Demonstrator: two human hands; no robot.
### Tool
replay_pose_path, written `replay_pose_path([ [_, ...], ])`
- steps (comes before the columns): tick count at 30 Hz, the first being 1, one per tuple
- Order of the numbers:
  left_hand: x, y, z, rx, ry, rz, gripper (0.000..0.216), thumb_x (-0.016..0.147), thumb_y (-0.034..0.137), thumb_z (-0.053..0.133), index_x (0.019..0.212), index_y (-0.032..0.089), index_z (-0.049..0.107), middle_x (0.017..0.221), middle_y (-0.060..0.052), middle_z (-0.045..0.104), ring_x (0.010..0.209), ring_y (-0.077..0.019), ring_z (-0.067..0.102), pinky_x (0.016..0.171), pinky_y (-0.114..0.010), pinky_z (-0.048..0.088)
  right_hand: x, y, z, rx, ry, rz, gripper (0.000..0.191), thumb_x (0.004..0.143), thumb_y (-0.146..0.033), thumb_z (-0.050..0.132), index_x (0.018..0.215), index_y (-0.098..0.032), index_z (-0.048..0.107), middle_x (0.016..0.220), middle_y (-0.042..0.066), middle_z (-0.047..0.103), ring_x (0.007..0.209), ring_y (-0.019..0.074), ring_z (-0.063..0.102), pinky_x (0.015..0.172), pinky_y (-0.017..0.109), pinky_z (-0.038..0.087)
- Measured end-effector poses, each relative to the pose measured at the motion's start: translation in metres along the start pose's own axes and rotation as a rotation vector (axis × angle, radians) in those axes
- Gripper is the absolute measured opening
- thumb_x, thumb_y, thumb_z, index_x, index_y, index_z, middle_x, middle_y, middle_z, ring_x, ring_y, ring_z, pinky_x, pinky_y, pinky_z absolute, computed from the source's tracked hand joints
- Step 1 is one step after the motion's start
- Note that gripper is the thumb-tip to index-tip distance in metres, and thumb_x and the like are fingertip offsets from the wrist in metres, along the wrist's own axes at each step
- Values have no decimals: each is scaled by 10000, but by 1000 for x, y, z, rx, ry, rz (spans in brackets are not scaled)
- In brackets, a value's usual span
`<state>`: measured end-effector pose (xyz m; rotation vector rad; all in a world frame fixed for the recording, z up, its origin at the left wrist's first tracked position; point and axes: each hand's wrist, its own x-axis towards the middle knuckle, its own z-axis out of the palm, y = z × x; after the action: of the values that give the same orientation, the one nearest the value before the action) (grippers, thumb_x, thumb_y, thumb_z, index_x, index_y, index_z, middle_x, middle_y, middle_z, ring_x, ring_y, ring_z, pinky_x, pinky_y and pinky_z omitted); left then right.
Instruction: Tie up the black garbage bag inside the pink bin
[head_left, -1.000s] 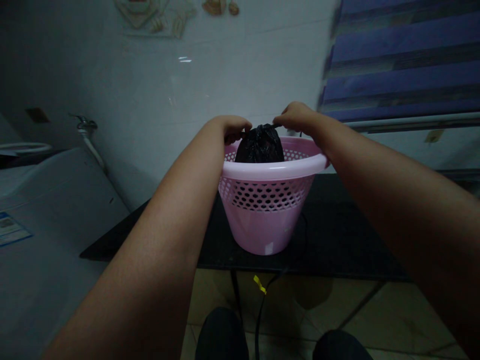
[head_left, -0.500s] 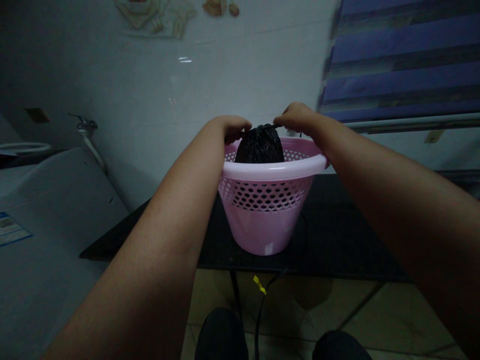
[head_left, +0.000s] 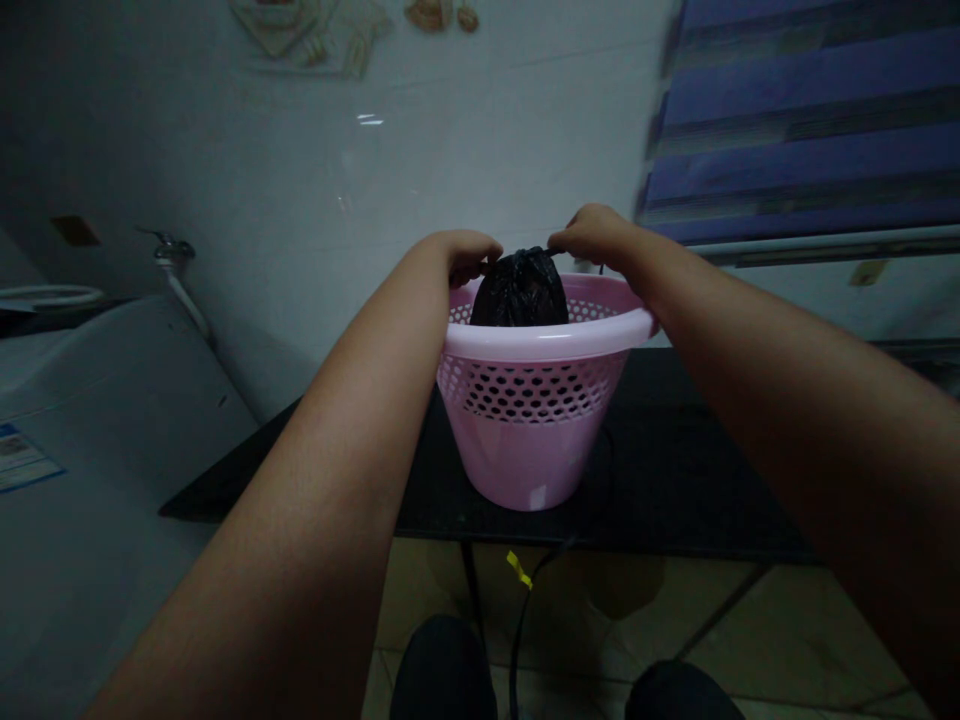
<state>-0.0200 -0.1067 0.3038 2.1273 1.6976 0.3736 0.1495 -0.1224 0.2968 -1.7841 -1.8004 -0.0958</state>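
A pink plastic basket (head_left: 525, 450) with rows of holes below its rim stands on a black table (head_left: 697, 480). Inside it is a black plastic bag (head_left: 519, 290), gathered at the top, its lower part hidden by the basket wall. My left hand (head_left: 472, 252) pinches a twisted end of the bag on the left side. On the other side my right hand (head_left: 592, 232) grips the opposite end, pulled out to the right. Both hands are above the basket's far rim, and my forearms pass on either side of it.
At the left stands a grey-white appliance (head_left: 112, 420), with a wall tap (head_left: 171, 245) and its hose behind it. A striped blind (head_left: 810, 130) hangs at the right. Below the table edge dangles a black cable (head_left: 517, 640) with a yellow tie (head_left: 519, 570).
Almost nothing differs. My hands keep the same hold on the two ends of the bag, and the basket has not moved.
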Motion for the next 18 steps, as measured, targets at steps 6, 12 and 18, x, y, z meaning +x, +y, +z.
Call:
replay_pose_path([
  [6, -24, 7, -2, 63, 32, 59, 181, 647, 284, 515, 783, 188, 588, 456, -14, 344, 498, -157, 378, 513, -298, 290, 2, 1, 1, 17, -3, 0, 210, 755, -206, 587, 901, -71, 655, 679, 105, 575, 740, 202, 549, 615, 280, 429],
  [12, -15, 4, -1, 29, 39, 40, 181, 639, 270, 509, 784, 187, 579, 459, -7, 328, 483, -147, 347, 509, -296, 281, 2, 1, 0, 7, -3, 7, 246, 761, -217, 582, 928, -50, 650, 681, 112, 569, 732, 204, 550, 614, 287, 433],
  [18, 1, 0, 0, -16, -19, -25, 164, 637, 264, 475, 756, 184, 554, 464, 15, 279, 440, -114, 264, 489, -284, 236, 1, 1, 0, 4, -11, 6, 250, 760, -245, 579, 931, -75, 649, 690, 106, 566, 730, 201, 545, 612, 287, 432],
])
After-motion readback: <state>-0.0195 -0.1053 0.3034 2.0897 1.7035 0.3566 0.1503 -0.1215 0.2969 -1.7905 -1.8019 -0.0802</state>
